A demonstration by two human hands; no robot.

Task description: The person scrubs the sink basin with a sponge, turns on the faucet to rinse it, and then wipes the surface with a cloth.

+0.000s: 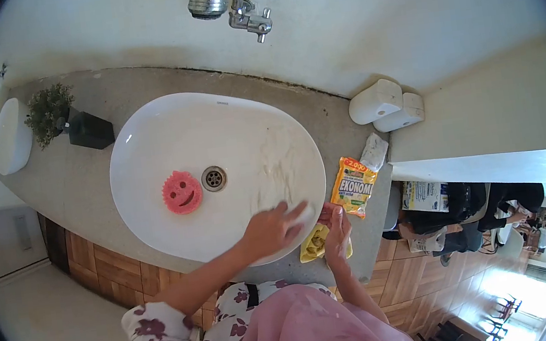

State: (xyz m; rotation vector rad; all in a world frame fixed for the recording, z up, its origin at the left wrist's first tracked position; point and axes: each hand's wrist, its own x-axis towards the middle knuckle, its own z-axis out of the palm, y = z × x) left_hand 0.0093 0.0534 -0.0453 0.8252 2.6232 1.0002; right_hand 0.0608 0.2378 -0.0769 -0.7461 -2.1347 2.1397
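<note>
My left hand [273, 230] is inside the white oval washbasin [138, 129], with its fingers spread near the right wall. Motion blurs the fingertips, and I see no object in them. Brownish streaks [277, 173] mark that side of the basin. At the right rim, my right hand [337, 234] has its bent fingers closed on the edge. Just beneath it lies a yellow sponge-like piece [314, 244], partly covered by the hand. A pink smiley-face sponge [182, 192] rests in the basin beside the drain [214, 178].
An orange-yellow packet [354, 188] and a crumpled white wrapper [374, 152] lie right of the basin. Two white dispensers [387, 104] are on the wall. A potted plant [91, 130] stands left. Above is a chrome faucet [251, 22]. People [469, 211] are at far right.
</note>
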